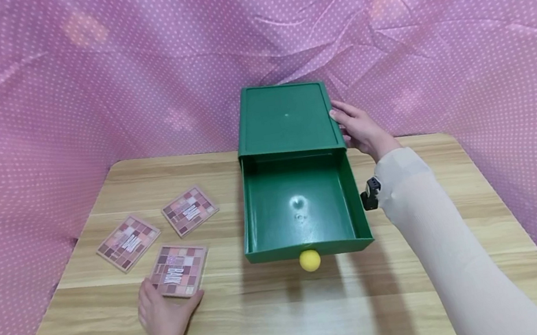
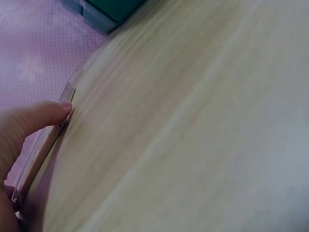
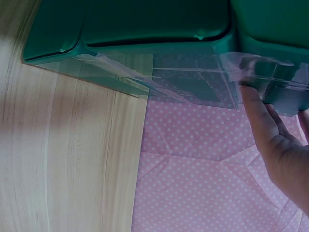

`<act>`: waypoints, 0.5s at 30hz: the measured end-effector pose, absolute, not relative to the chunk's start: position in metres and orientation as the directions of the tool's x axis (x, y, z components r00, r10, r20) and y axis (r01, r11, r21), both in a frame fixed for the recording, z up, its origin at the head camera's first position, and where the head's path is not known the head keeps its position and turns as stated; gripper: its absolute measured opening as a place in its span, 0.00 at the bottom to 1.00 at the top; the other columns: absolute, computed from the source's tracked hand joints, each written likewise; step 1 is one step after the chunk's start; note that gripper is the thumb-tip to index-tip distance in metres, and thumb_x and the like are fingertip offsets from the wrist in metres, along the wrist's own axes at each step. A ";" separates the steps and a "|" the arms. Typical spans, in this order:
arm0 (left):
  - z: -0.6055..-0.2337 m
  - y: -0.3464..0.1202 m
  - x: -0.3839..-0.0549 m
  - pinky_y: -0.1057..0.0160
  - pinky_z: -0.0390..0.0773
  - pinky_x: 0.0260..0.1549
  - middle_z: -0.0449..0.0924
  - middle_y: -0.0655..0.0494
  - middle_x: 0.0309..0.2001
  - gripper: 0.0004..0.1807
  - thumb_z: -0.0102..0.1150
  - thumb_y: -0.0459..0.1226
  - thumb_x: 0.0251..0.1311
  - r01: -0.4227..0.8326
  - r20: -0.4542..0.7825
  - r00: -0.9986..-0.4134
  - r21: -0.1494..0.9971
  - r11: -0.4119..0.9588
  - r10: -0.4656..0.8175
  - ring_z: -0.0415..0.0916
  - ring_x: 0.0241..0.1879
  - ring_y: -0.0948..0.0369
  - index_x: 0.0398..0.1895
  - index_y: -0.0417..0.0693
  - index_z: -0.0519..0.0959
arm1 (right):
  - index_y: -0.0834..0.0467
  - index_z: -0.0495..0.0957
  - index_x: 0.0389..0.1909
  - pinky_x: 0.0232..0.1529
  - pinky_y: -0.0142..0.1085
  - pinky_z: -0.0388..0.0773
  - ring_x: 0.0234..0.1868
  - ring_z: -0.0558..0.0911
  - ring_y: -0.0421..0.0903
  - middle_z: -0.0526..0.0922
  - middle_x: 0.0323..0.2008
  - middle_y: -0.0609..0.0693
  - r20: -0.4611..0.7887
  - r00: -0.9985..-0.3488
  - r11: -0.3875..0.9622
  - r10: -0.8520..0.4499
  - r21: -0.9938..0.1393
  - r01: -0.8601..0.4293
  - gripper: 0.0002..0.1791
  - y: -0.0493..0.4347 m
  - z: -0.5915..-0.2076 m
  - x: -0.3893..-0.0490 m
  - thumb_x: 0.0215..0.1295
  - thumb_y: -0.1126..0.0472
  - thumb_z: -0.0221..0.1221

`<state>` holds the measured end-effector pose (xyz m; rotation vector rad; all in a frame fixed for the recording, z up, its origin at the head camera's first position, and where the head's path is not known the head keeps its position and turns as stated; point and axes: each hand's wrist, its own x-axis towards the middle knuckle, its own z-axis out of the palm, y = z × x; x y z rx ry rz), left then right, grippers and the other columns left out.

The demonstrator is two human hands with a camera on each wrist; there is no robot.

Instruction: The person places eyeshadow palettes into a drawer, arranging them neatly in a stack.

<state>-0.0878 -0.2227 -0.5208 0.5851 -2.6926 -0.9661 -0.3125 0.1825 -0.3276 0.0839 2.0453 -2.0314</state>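
My left hand (image 1: 163, 319) grips the nearest eyeshadow palette (image 1: 179, 269) by its sides, thumb on the right and fingers on the left. The left wrist view shows the thumb (image 2: 50, 113) on the palette's edge (image 2: 41, 154), low over the wood. Right of it stands a green drawer cabinet (image 1: 287, 117), its drawer (image 1: 274, 255) pulled out toward me with nothing inside. A yellow ball knob (image 1: 310, 260) sits on the drawer front. My right hand (image 1: 361, 128) rests against the cabinet's right side, extended fingers (image 3: 258, 113) touching the clear taped wall (image 3: 193, 79).
Two more palettes (image 1: 129, 243) lie flat at the left of the wooden table (image 1: 295, 333). Pink dotted cloth (image 1: 167, 60) hangs around the back and sides, close behind the cabinet. A small black device (image 1: 371, 193) is on the right wrist.
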 end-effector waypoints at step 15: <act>-0.515 -0.225 -0.089 0.43 0.45 0.55 0.45 0.32 0.60 0.67 0.74 0.48 0.22 -0.284 0.049 -0.831 0.819 0.499 -0.553 0.42 0.58 0.39 0.64 0.37 0.38 | 0.42 0.56 0.62 0.17 0.27 0.68 0.22 0.73 0.39 0.73 0.32 0.51 -0.232 -0.965 0.012 -0.123 -0.973 0.232 0.27 0.181 -0.327 -0.314 0.62 0.50 0.47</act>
